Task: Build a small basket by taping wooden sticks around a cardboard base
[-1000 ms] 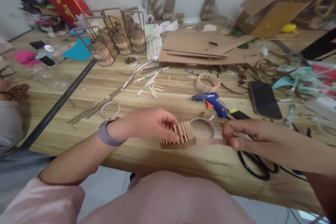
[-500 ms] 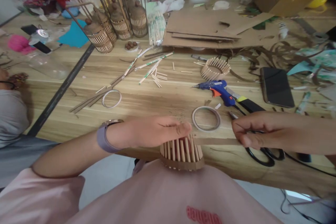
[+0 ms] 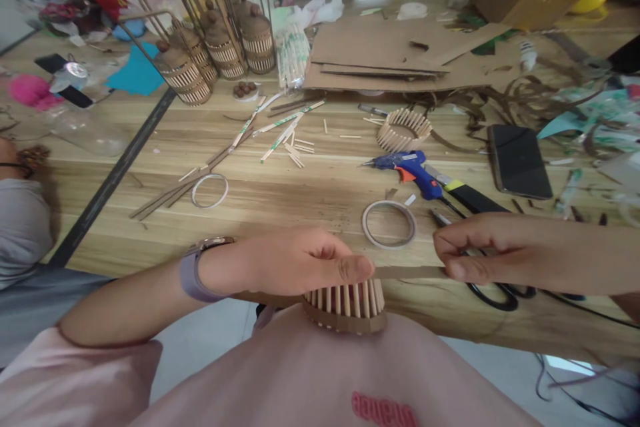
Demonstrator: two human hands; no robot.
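Observation:
Close to my body, a round frame of upright wooden sticks [image 3: 345,301] has a brown band around its lower edge. My left hand [image 3: 310,263] grips its top, thumb pressed on the near side. A narrow brown strip [image 3: 410,272] stretches from under that thumb to my right hand [image 3: 480,250], which pinches its other end. My left palm and fingers hide part of the frame's upper rim. Below my right hand lie black-handled scissors [image 3: 500,297]. A roll of tape [image 3: 365,223] rests on the table just beyond the frame.
A blue glue gun [image 3: 407,167], a utility knife [image 3: 465,195], a second stick ring [image 3: 403,130] and a phone [image 3: 519,160] lie ahead. Stick lanterns [image 3: 225,47] with tall handles stand back left, beside cardboard sheets [image 3: 370,47]. Another person's arm [image 3: 20,207] is at far left.
My left hand has tilted, its thumb shifting slightly right and down over the frame's rim. The strip stays stretched between both hands. The whole view has shifted slightly.

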